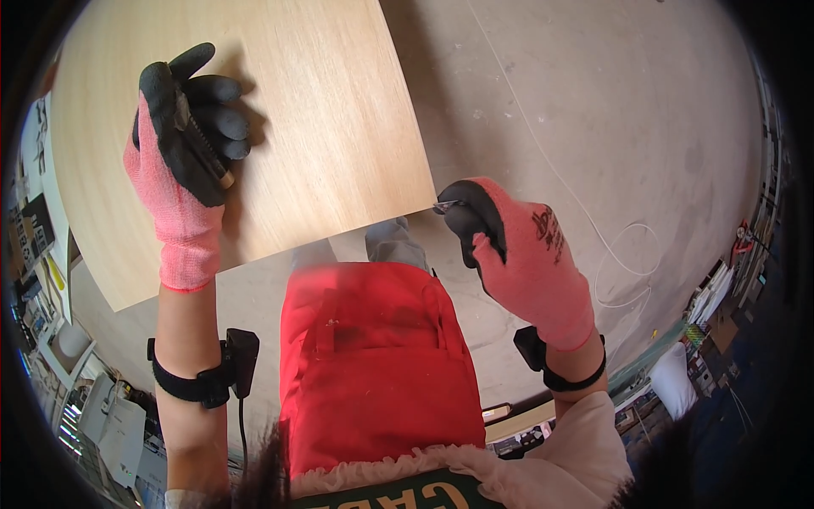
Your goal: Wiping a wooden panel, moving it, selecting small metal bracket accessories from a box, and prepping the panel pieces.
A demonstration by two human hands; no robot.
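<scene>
My left hand (175, 161), in a pink glove with black coating, is over the left part of a pale wooden board (331, 110). Against its palm lies a slim dark rod (203, 151) with a tan end; its exact kind is unclear. The thumb is bent over the rod's upper part, and the other fingers are loosely bent. My right hand (517, 246), gloved alike, is closed at the board's near right corner. Between its fingertips a small shiny metal piece (448, 205) shows at that corner; the rest is hidden in the glove.
Beneath the board is a grey-beige floor (695, 110), with a thin white cord (585, 212) trailing in loops to the right. A red apron (381, 365) covers my front. Shelves with mixed items (93, 407) line the left rim; a white bag (676, 379) stands at right.
</scene>
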